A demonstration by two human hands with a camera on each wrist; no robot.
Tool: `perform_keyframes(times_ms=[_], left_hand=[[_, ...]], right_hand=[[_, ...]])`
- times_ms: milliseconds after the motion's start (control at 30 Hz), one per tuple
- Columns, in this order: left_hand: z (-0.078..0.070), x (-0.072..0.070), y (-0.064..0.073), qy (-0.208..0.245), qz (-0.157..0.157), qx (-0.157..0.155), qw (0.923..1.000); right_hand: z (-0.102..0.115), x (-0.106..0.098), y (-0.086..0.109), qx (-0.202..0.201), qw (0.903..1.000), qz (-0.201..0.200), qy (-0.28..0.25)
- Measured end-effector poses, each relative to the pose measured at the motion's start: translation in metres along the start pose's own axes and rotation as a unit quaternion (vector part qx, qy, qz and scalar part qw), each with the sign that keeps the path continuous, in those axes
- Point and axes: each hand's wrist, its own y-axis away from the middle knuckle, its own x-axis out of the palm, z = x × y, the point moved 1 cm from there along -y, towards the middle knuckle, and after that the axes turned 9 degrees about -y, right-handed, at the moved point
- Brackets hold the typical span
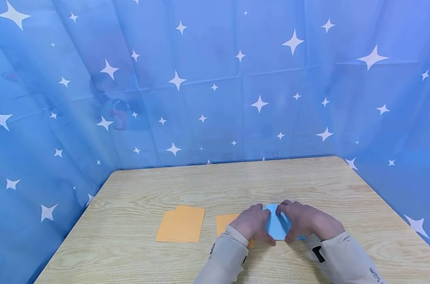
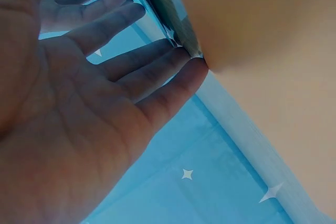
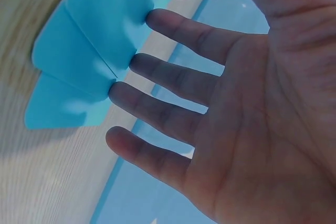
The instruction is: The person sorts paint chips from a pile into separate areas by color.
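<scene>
Pale sleeves [image 1: 222, 258] run off the lower edge. The left hand [image 1: 253, 221], fingers loosely extended, hides part of an orange card [image 1: 224, 221]; its contact with the blue cards [image 1: 275, 228] is unclear. These sit between both hands, partly beneath the right hand [image 1: 305, 219], whose unclenched fingers touch their edge. Desk [image 1: 236, 185] room spreads beyond.

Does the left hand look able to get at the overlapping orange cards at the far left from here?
Probably yes: the left hand looks open by the blue cards, and only at least one other orange card and bare tabletop seem to separate it from the overlapping orange cards.
</scene>
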Motion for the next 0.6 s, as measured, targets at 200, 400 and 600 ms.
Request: perform_keyframes(times_ms=[200,400,600], left_hand=[[-0.001,-0.002,0.001,-0.011,0.003,0.000,0.9999],[0.005,-0.009,0.006,-0.012,-0.020,0.000,0.9997],[0.023,-0.021,0.018,0.038,-0.026,-0.015,0.9988]], right_hand=[[-0.001,0.000,0.000,-0.004,1.0000,-0.004,0.002],[0.002,-0.004,0.004,-0.022,0.9988,-0.033,0.029],[0.008,-0.010,0.010,-0.062,0.9950,-0.068,0.038]])
